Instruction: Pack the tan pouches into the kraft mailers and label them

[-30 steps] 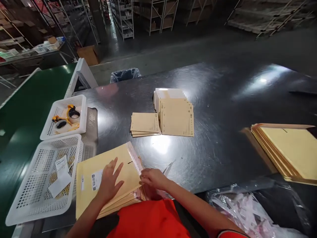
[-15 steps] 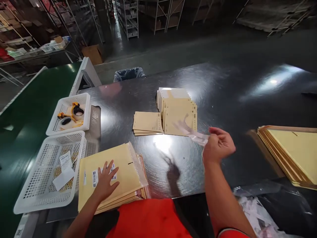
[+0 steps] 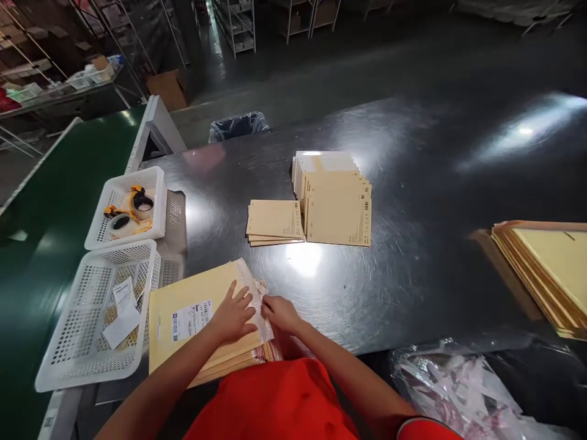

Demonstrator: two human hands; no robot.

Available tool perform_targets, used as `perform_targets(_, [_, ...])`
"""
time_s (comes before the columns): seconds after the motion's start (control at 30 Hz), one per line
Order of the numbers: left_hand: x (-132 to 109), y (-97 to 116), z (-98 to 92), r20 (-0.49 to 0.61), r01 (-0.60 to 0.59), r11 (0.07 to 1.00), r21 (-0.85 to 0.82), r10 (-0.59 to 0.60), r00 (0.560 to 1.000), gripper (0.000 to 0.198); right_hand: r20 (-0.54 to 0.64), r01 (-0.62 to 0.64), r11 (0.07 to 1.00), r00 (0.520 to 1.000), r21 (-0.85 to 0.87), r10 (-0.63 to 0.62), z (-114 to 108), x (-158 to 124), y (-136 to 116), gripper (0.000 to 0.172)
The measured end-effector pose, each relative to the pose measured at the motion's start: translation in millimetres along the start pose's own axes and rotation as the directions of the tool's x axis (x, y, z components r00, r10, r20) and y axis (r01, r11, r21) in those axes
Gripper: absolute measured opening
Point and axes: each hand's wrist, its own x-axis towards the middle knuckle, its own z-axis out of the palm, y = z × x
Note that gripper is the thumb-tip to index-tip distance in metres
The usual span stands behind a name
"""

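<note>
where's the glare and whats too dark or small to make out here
Head view: glare whites out the black tabletop just in front of the kraft envelopes, another bright patch lies toward the far right; background shelving is dim; fine print on the shipping label is too small to read.

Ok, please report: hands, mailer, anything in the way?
Left hand spread on labelled bubble mailer. Right hand at its right edge, grip unclear. Perforated white basket close at left.
</note>
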Motion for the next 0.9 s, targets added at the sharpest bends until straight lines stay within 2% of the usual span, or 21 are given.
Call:
perform_targets(0.13, [-5.8,-3.5,-4.2,-0.034,0.051,0.997,-0.054,-0.053,0.998,0.04,0.006,0.005,0.998,1.0,0.064,-0.006,-4.4,-0.1,7.6,0.017])
perform_targets(0.2, [-13.4,-3.3,-4.8,-0.095,0.066,0.991,-0.119,-0.078,0.992,0.042,0.006,0.033,0.994,0.999,0.099,-0.034,-2.7,1.3,8.0,0.015])
perform_targets(0.23, [-18.8,-3.4,-3.0,-0.135,0.116,0.982,-0.151,-0.137,0.981,0.047,0.0,0.047,0.992,0.999,0.116,-0.047,-2.0,2.5,7.5,0.014])
perform_targets(0.27, [-25.2,-3.9,0.6,-0.171,0.207,0.963,-0.175,-0.236,0.957,0.051,-0.013,0.06,0.99,0.998,0.128,-0.059,-1.8,3.8,6.6,0.016])
perform_targets(0.3, [-32.1,-4.9,5.9,-0.189,0.326,0.927,-0.188,-0.36,0.914,0.055,-0.027,0.074,0.988,0.997,0.135,-0.071,-2.0,5.1,5.1,0.018])
perform_targets(0.37, [-45.9,-7.9,19.9,-0.161,0.544,0.818,-0.186,-0.571,0.805,0.056,-0.057,0.105,0.987,0.993,0.118,-0.099,-2.9,6.4,-0.2,0.022])
perform_targets(0.4, [-51.9,-9.3,27.3,-0.13,0.612,0.771,-0.175,-0.634,0.762,0.056,-0.063,0.128,0.987,0.991,0.095,-0.122,-2.7,6.0,-4.4,0.024])
perform_targets(0.43, [-56.5,-10.3,34.0,-0.101,0.649,0.743,-0.162,-0.667,0.738,0.057,-0.063,0.153,0.986,0.987,0.063,-0.149,-1.4,4.6,-9.7,0.024])
perform_targets(0.5, [-61.6,-10.7,43.7,-0.077,0.659,0.739,-0.14,-0.672,0.737,0.058,-0.047,0.195,0.981,0.98,-0.026,-0.196,5.7,-0.5,-22.3,0.02])
perform_targets(0.63, [-60.2,-7.1,49.8,-0.134,0.639,0.758,-0.126,-0.652,0.747,0.059,0.012,0.212,0.947,0.976,-0.243,-0.215,29.2,-1.5,-44.5,0.017])
perform_targets(0.7, [-58.9,-5.9,51.1,-0.159,0.628,0.769,-0.117,-0.639,0.752,0.06,0.013,0.173,0.913,0.983,-0.37,-0.182,32.9,18.9,-51.6,0.02])
perform_targets(0.77, [-58.9,-5.8,53.0,-0.175,0.618,0.78,-0.1,-0.625,0.76,0.059,-0.034,0.099,0.89,0.991,-0.445,-0.128,26.2,57.0,-59.3,0.023])
perform_targets(0.83, [-59.4,-6.2,54.5,-0.177,0.615,0.784,-0.088,-0.62,0.765,0.059,-0.103,0.018,0.896,0.992,-0.443,-0.071,14.1,101.5,-68.6,0.028])
perform_targets(0.9, [-59.2,-6.3,54.7,-0.168,0.623,0.778,-0.083,-0.627,0.761,0.059,-0.165,-0.055,0.901,0.986,-0.431,-0.019,5.9,131.8,-76.0,0.032])
